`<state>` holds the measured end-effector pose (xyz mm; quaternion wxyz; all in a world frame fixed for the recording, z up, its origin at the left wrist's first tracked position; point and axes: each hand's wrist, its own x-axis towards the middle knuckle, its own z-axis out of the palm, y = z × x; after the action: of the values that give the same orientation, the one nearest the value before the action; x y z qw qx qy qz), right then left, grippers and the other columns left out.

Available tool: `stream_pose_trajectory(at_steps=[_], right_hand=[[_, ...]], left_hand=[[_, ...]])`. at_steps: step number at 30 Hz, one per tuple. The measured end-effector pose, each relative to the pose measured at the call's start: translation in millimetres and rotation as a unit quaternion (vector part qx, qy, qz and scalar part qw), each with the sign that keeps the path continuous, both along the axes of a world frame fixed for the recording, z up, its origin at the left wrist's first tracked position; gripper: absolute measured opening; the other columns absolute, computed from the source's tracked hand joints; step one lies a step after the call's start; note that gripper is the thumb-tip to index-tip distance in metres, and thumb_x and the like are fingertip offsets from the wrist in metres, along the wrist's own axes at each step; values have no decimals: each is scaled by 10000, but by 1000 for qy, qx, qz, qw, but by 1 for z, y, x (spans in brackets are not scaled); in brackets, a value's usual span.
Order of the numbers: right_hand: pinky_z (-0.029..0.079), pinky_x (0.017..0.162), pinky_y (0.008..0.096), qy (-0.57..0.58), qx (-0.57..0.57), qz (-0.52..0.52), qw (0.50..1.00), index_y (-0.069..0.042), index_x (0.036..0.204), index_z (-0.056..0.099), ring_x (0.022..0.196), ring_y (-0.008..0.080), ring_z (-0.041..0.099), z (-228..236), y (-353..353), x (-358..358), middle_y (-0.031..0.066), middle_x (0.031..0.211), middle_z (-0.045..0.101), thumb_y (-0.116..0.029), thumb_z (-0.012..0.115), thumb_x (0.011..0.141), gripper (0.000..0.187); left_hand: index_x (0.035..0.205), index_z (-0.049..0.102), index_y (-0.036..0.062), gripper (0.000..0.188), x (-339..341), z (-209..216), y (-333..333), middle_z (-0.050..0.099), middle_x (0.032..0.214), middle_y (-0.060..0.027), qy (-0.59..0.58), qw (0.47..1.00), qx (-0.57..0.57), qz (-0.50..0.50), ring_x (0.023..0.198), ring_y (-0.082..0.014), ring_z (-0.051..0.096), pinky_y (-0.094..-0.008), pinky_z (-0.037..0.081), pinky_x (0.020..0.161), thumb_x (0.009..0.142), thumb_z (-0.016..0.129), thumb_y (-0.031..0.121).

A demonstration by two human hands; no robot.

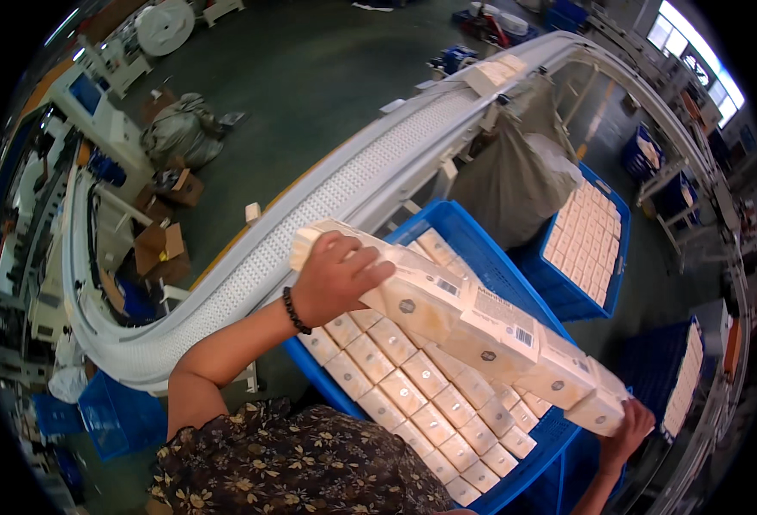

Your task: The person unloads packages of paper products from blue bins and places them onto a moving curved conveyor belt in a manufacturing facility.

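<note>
A row of several small cream-coloured packages [490,330], pressed end to end, hangs tilted above a blue crate [541,318]. Its far left end is gripped by my left hand [335,279], fingers curled over the top. At the lower right end, my right hand [627,433] presses against the last package, with its fingers partly hidden. Beneath the row, the crate holds many similar packages [404,390] laid side by side in neat lines. Part of the crate's load is hidden behind the lifted row.
A curved white conveyor [310,202] runs past the crate's far side, with a stack of packages [494,75] farther along. One package [253,212] sits by its outer edge. Another filled blue crate [584,240] and a large grey-green sack [515,176] stand at the right.
</note>
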<state>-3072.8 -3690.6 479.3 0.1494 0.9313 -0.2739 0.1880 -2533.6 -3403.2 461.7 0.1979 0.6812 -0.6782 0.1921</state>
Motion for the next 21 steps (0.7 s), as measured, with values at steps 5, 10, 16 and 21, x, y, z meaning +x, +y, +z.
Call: stream_pose_trajectory(at_steps=[5,10,16,21], right_hand=[[399,954,578,6,-78,191,978,-131,1239,549,1052,383,569,103,8,165,151,1155,604,-397,817,716,645],[423,929,497,29,-13,402,915,-152,1170,611,1012,317,577,115,72,397,76,1102,631,-261,855,527,696],[413,966,421,153,70,560,811,-185,1217,623,1059,267,566,34,168,590,36,1076,624,-286,891,544,731],[405,1035,435,229,90,580,777,-196,1331,575,1167,273,563,-27,213,642,58,1131,629,-410,858,666,754]], left_hand=[[1160,630,117,577,18,39,172,630,1059,-87,33,979,-48,196,995,-313,574,-481,414,897,668,827,343],[1175,582,91,652,12,30,340,627,1069,-108,62,919,-13,388,995,-347,554,-484,401,897,606,865,241],[1200,573,100,801,8,-25,458,610,1133,-94,125,840,105,518,1067,-344,523,-458,387,950,469,900,117],[1258,551,60,821,49,-38,523,574,1200,-127,165,827,282,457,1136,-332,514,-502,370,1044,586,901,376]])
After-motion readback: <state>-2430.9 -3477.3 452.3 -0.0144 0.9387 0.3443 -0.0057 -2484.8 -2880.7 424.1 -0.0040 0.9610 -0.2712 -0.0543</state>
